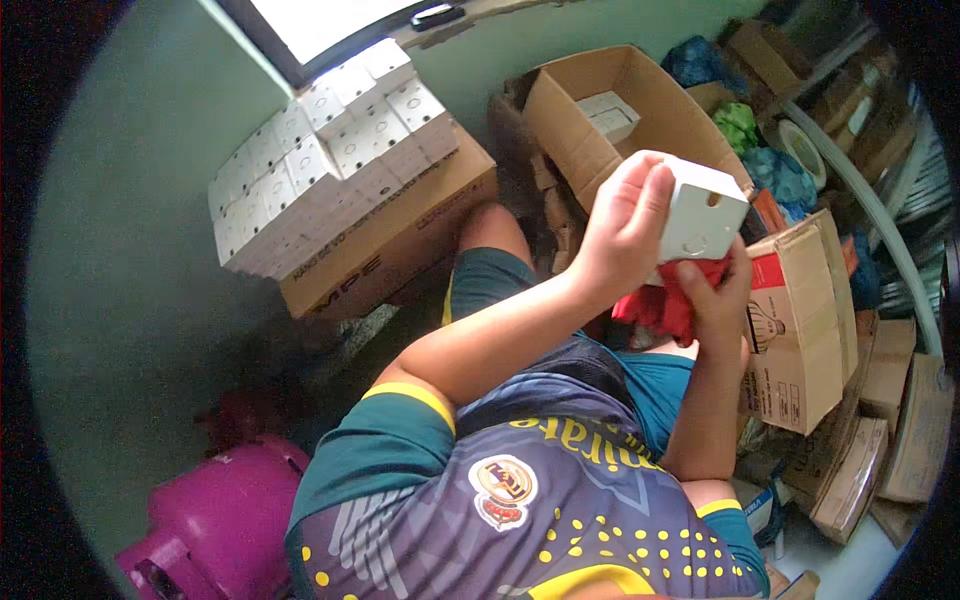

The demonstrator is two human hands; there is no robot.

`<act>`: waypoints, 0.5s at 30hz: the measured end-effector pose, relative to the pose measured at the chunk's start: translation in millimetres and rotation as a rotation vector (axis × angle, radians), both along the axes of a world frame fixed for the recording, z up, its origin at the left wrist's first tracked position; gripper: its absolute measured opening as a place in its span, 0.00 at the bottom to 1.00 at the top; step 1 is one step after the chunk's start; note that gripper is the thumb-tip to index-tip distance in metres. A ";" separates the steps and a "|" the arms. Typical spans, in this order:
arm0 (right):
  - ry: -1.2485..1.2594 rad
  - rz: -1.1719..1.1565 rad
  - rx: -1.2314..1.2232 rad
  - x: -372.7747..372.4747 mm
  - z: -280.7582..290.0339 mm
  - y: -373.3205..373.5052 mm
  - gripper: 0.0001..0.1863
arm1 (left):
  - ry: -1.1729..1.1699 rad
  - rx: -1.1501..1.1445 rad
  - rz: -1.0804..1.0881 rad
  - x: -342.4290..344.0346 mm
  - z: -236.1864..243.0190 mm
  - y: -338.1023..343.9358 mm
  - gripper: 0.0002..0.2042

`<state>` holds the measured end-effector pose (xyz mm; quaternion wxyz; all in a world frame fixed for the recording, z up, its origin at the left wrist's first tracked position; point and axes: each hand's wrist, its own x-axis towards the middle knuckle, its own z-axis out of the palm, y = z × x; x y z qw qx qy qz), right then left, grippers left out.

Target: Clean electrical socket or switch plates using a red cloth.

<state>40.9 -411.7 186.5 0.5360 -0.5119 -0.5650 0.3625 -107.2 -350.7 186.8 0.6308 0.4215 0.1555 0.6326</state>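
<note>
My left hand [622,225] grips a white square plastic box [702,210] with round knock-out marks, held up in front of me. Just below it, my right hand [715,300] holds a bunched red cloth [660,300] against the underside of the box. Both forearms rise from my lap, over my patterned jersey and teal shorts.
A stack of several white boxes [320,160] sits on a closed brown carton [400,240] at the left. An open carton [610,110] with white boxes inside stands beyond my hands. More cartons [800,320] and flattened cardboard [880,430] crowd the right. A magenta gas cylinder [220,520] is at lower left.
</note>
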 end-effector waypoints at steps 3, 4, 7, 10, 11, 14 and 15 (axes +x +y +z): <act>-0.050 -0.043 0.059 1.7 4.9 6.9 0.26 | 0.508 0.491 0.447 -15.3 3.1 8.1 0.43; -0.050 -0.039 0.060 2.1 7.9 9.0 0.26 | 0.508 0.490 0.450 -24.2 8.4 11.6 0.43; 0.045 -0.117 -0.085 -0.9 13.2 14.0 0.22 | 0.956 1.038 0.276 -50.7 27.0 17.9 0.43; 0.186 0.091 -0.084 13.0 10.9 19.4 0.25 | 1.038 1.103 0.227 -60.8 42.8 21.4 0.42; 0.304 0.054 -0.072 12.5 5.7 17.9 0.27 | 1.040 1.073 0.211 -61.8 47.8 19.4 0.40; 0.467 -0.068 -0.225 34.8 -11.8 29.0 0.28 | 1.087 1.092 0.214 -61.0 59.9 17.5 0.37; 0.421 -0.044 -0.198 35.5 -7.7 30.0 0.23 | 1.070 1.070 0.180 -62.1 60.9 20.0 0.37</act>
